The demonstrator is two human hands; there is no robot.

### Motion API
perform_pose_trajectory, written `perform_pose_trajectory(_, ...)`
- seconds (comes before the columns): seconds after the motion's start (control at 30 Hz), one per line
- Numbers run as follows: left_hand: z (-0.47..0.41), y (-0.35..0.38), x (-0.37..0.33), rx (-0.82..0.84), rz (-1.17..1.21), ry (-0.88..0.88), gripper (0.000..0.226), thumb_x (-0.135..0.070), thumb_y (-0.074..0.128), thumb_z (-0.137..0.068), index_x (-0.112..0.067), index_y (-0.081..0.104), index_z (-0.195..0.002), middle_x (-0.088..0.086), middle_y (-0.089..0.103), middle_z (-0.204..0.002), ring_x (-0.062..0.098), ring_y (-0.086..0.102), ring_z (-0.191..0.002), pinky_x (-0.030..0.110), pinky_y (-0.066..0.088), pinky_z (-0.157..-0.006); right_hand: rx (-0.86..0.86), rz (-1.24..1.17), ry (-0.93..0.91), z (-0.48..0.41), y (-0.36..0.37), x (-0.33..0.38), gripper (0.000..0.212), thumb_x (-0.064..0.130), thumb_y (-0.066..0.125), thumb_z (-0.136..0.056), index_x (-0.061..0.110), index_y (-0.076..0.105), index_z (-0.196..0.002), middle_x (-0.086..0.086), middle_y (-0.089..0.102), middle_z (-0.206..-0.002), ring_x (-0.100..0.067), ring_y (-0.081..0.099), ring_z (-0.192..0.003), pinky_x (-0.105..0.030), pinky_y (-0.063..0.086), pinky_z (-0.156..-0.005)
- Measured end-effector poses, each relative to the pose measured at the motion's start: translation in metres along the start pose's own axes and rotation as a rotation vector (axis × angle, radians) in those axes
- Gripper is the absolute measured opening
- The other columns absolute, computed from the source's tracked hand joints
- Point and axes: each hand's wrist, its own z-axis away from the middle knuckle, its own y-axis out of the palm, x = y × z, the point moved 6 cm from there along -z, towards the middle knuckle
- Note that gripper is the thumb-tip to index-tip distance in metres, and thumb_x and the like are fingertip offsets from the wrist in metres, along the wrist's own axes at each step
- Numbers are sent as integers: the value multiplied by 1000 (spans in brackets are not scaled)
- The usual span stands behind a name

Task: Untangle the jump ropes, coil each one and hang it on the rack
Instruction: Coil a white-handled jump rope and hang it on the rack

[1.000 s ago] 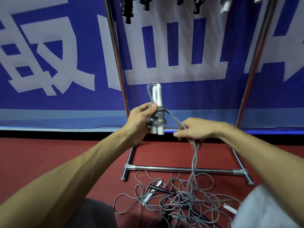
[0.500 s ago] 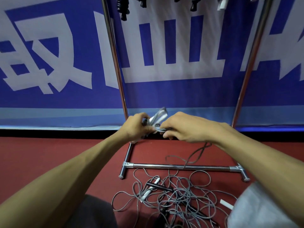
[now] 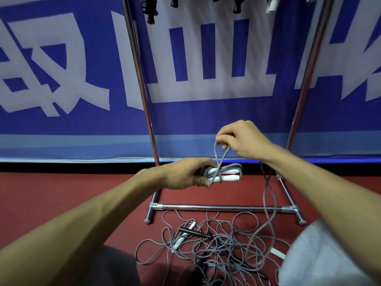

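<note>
My left hand (image 3: pixel 183 175) grips one bundled rope (image 3: pixel 231 169). Its two white handles (image 3: pixel 226 178) lie level, tips pointing right, above the rack (image 3: pixel 218 207) base bar. My right hand (image 3: pixel 243 141) pinches one cord loop (image 3: pixel 216 153) just above, and one tangle (image 3: pixel 216 244) lies on the floor (image 3: pixel 61 193) beside that bar.

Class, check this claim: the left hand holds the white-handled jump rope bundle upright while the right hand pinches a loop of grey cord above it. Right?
Not quite. The head view shows the white-handled jump rope bundle lying sideways in the left hand, not upright; the right hand does pinch the grey cord loop above it.
</note>
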Motion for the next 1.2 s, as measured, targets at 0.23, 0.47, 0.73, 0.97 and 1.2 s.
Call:
perform_pose_trajectory(0.23,5,3,-3,30,261,-89,40,0,55,-95,-14,45,-130,2,54,-88,6,46,-65,20,42,-62,-28,-125,119,-3,-1,-13,20,20,61,-92,14,73,-77,6,65,-64,6,54,-51,-7,36,-54)
perform_pose_trajectory(0.47,5,8,-18,-87,484,-136,30,-31,78,-81,-18,61,-102,4,54,-68,19,47,-61,31,43,-62,-8,-418,240,1,7,-19,20,17,63,-93,4,73,-82,2,60,-62,4,48,-38,-8,34,-43)
perform_pose_trajectory(0.73,0,5,-16,-270,381,-169,15,-43,71,-80,-29,66,-81,7,66,-69,20,53,-56,34,50,-61,93,-596,381,6,16,-35,18,18,66,-91,6,73,-80,-5,60,-61,-5,51,-44,-18,44,-46)
perform_pose_trajectory(0.97,5,-7,-14,-320,520,-219,18,-35,55,-84,-23,66,-76,10,66,-75,20,54,-61,33,52,-63,92,-338,313,8,19,-39,29,-16,49,-80,0,72,-86,-23,60,-72,-20,46,-66,-20,31,-44)
perform_pose_trajectory(1.2,3,-4,-11,-403,781,-311,32,-34,47,-98,-11,69,-95,9,66,-76,24,59,-62,34,54,-61,102,47,178,6,27,-31,35,11,53,-92,24,53,-60,7,63,-62,-2,52,-53,-16,34,-48)
